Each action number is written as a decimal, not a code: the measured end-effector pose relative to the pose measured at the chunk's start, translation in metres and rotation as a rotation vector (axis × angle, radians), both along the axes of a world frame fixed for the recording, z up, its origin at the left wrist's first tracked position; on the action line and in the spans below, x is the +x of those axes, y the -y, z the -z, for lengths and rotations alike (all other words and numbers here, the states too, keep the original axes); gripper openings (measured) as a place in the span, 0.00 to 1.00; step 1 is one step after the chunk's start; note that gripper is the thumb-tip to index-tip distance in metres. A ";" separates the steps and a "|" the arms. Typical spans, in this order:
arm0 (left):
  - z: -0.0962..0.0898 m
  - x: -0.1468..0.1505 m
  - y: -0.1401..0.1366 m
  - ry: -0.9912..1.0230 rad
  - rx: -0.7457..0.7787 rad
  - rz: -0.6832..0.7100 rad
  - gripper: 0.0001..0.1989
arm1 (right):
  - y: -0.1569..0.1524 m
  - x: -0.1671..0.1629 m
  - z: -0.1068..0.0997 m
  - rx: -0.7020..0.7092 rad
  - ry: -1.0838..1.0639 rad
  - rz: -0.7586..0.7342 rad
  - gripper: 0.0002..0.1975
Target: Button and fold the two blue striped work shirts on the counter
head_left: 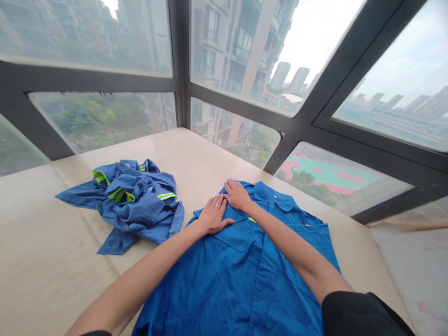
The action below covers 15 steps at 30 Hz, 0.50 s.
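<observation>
Lying front-up on the pale ledge point(45, 242), the blue shirt point(224, 284) has its collar point(266, 192) toward the windows point(241, 46). Left hand point(214, 215) and right hand point(238, 194) rest open and flat on its upper left, above a pocket point(236, 235). The right forearm point(297, 252) covers part of the shirt's front. Left of the shirt, near it, sits a crumpled blue garment point(140, 200) with yellow-green trim. Dark window frames point(181, 65) rise beyond the shirt.
</observation>
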State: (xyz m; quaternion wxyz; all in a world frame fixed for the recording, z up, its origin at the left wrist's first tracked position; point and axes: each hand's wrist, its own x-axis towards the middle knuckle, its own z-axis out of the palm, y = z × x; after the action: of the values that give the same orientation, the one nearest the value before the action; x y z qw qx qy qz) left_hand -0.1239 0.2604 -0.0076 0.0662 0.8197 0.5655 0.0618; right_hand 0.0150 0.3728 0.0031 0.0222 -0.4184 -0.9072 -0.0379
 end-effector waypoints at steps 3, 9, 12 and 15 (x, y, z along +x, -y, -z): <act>0.004 -0.002 0.003 0.020 0.018 -0.018 0.45 | -0.013 -0.005 0.007 -0.079 -0.007 0.050 0.30; 0.009 -0.005 0.021 0.035 0.073 -0.103 0.44 | -0.027 -0.003 0.023 -0.146 -0.087 0.085 0.33; 0.012 -0.008 0.037 0.034 0.107 -0.175 0.42 | -0.027 -0.001 0.027 -0.133 -0.115 0.104 0.36; 0.013 -0.011 0.053 0.020 0.133 -0.238 0.41 | -0.027 -0.001 0.028 -0.139 -0.124 0.133 0.38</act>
State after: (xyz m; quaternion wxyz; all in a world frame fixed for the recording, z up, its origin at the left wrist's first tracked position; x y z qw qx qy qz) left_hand -0.1344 0.2073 -0.0202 0.0096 0.7488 0.6527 0.1146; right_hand 0.0144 0.3996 -0.0246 0.0465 -0.4798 -0.8747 0.0497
